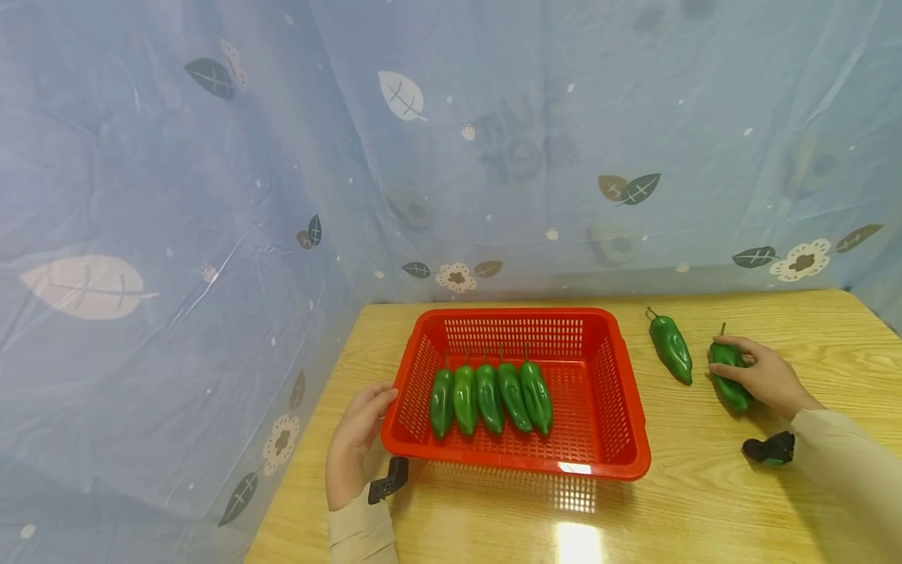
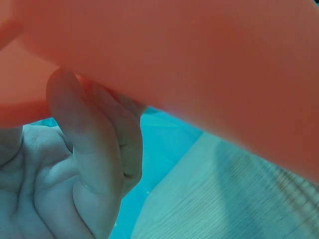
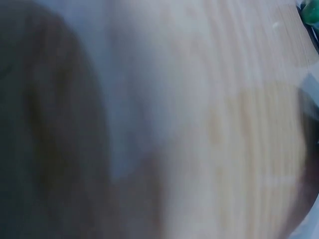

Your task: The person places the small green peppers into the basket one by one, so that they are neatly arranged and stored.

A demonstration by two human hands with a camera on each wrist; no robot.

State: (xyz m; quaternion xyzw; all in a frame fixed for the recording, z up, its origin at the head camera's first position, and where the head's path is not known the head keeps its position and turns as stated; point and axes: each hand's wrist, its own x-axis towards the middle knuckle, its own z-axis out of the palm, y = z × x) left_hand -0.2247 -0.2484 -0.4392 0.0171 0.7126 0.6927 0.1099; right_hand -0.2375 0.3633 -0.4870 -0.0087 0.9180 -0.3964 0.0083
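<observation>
A red plastic basket with slotted walls stands on the table. Several green peppers lie side by side in its left and middle part, stems toward the far wall. My left hand holds the basket's left rim; the left wrist view shows its fingers hooked under the red edge. Right of the basket, my right hand grips a green pepper from its right side, thumb and fingers around it. Another green pepper lies between that hand and the basket. The right wrist view is mostly blurred.
The wooden table extends in front of and to the right of the basket. A blue patterned sheet hangs behind the table and along its left side. Black wrist devices sit near both cuffs.
</observation>
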